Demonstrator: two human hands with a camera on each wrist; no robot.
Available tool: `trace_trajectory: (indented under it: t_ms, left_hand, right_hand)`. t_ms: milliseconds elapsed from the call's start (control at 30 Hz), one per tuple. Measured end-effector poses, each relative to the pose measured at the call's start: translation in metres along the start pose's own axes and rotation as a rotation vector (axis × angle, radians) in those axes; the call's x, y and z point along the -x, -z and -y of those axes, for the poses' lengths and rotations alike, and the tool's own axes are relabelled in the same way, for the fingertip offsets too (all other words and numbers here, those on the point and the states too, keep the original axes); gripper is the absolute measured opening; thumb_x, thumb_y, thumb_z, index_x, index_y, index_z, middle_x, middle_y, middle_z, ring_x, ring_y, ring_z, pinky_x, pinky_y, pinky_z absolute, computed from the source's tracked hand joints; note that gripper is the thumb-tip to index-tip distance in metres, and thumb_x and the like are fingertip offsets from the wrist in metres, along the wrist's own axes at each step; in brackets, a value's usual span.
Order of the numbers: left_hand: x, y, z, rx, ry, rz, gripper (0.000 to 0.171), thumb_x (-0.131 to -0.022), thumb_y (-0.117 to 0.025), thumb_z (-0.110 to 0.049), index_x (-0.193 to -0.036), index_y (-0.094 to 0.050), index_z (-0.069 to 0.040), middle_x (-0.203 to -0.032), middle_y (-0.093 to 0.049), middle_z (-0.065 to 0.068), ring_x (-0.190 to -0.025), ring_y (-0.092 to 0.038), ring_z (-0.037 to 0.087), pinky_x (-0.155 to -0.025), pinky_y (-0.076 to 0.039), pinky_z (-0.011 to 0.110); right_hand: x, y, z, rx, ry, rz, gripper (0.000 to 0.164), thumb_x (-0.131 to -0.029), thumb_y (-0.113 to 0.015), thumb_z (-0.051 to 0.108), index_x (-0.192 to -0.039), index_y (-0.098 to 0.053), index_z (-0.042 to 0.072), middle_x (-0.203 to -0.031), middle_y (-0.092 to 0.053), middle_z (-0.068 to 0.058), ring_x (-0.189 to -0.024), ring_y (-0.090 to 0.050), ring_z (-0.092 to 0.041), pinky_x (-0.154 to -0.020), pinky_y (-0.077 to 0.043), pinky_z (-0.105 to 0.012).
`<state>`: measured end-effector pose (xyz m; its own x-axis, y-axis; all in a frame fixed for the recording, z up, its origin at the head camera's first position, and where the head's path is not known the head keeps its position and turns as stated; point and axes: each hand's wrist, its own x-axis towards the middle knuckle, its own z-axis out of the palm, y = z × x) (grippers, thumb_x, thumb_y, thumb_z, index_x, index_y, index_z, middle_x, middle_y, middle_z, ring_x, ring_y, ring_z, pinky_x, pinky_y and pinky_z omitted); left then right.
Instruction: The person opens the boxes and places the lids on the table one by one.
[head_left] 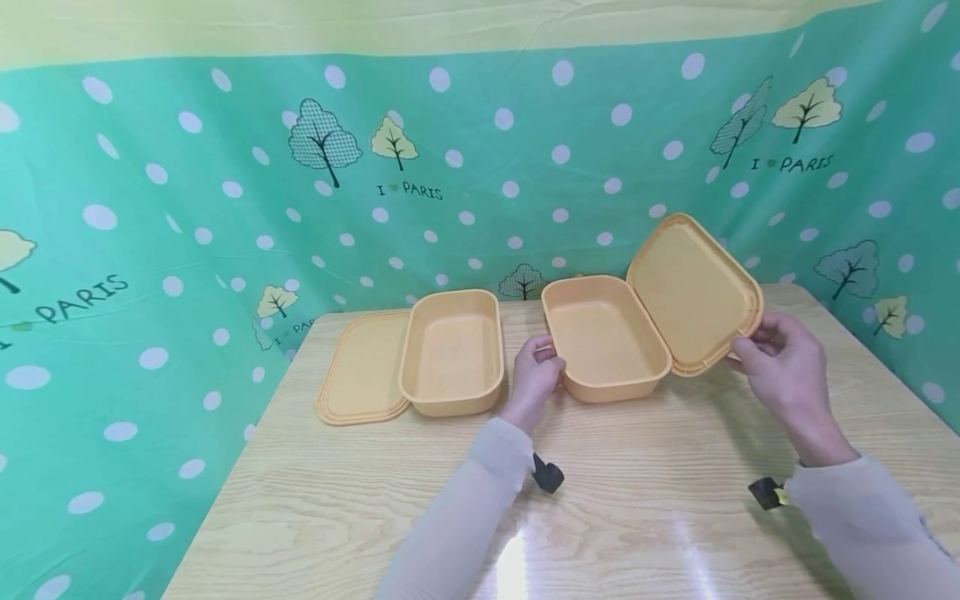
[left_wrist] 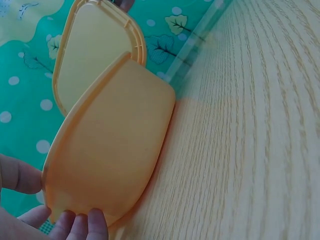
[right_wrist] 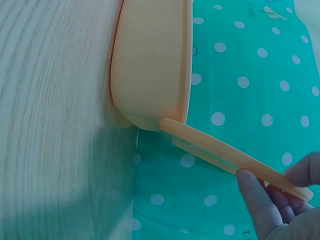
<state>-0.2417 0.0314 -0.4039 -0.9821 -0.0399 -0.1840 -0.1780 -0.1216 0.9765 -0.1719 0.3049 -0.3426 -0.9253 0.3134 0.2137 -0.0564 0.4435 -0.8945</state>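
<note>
An orange plastic food container [head_left: 603, 333] sits uncovered on the table, right of centre in the head view. My left hand [head_left: 536, 379] is at its left side; in the left wrist view the thumb [left_wrist: 21, 175] is at the rim and the fingers curl against the outer wall. My right hand [head_left: 783, 367] pinches the right corner of a matching orange lid [head_left: 693, 296] between thumb and fingers. Tilted up, its grooved side toward me, the lid has its lower left edge right at the container's right rim.
A second orange container [head_left: 452, 350], uncovered, stands to the left, beside another orange lid [head_left: 363, 367] lying flat and partly behind it. A green dotted cloth [head_left: 502, 200] hangs at the back of the light wooden table [head_left: 337, 500]. Black straps [head_left: 549, 477] show at both wrists.
</note>
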Motion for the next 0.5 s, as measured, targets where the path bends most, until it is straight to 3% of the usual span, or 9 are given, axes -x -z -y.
trace_trajectory:
  t_ms: [500]
  left_hand:
    - [-0.0005, 0.0004, 0.001, -0.015, -0.002, -0.012, 0.051, -0.078, -0.057, 0.007, -0.128, -0.053, -0.003, -0.116, -0.06, 0.017, -0.076, -0.058, 0.018, -0.077, -0.053, 0.04]
  right_hand:
    - [0.0029, -0.0014, -0.0096, 0.017, -0.044, 0.038, 0.033, -0.094, -0.05, 0.009, -0.124, -0.043, -0.004, -0.111, -0.047, -0.013, -0.088, -0.056, -0.006, -0.073, -0.055, -0.022]
